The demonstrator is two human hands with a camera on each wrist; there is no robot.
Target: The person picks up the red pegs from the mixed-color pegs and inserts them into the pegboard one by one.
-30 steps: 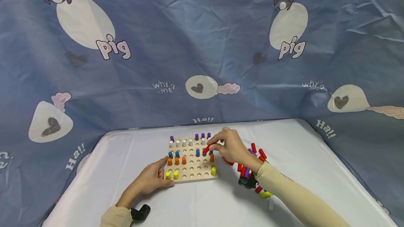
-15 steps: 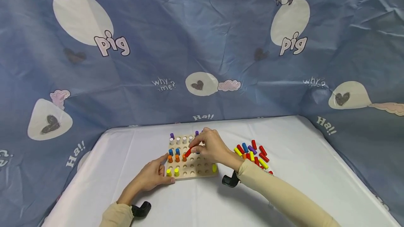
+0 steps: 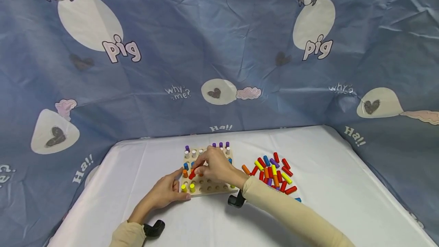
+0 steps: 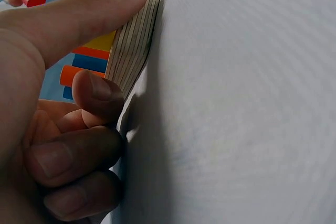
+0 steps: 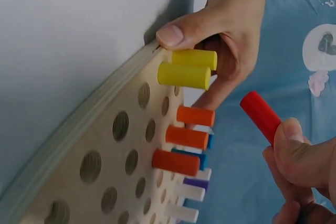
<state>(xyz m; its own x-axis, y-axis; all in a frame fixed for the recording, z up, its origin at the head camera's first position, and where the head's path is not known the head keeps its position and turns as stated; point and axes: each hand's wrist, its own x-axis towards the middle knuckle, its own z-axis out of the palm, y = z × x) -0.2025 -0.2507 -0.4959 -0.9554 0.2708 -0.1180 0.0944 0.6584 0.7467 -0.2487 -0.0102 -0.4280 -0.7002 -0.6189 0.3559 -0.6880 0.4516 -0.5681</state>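
A wooden pegboard (image 3: 213, 192) lies on the table, with upright pegs in several of its holes. My left hand (image 3: 165, 191) grips its left side, the thumb on the front edge; the left wrist view shows the other fingers curled by the board's side. Between the thumb and fingers of my right hand (image 3: 217, 166) a red peg (image 5: 261, 115) is pinched, tilted and apart from the board in the right wrist view. Below it stand yellow pegs (image 5: 184, 75) and orange pegs (image 5: 176, 162). My right hand hides part of the board's middle in the head view.
To the right of the board lies a loose heap of red, yellow, orange, blue and purple pegs (image 3: 274, 171). White cloth (image 3: 329, 201) covers the table. A blue printed curtain (image 3: 164, 117) hangs behind it.
My right hand has moved left across the board with the red peg, from its right side to above the left orange and yellow rows. My left hand keeps its place.
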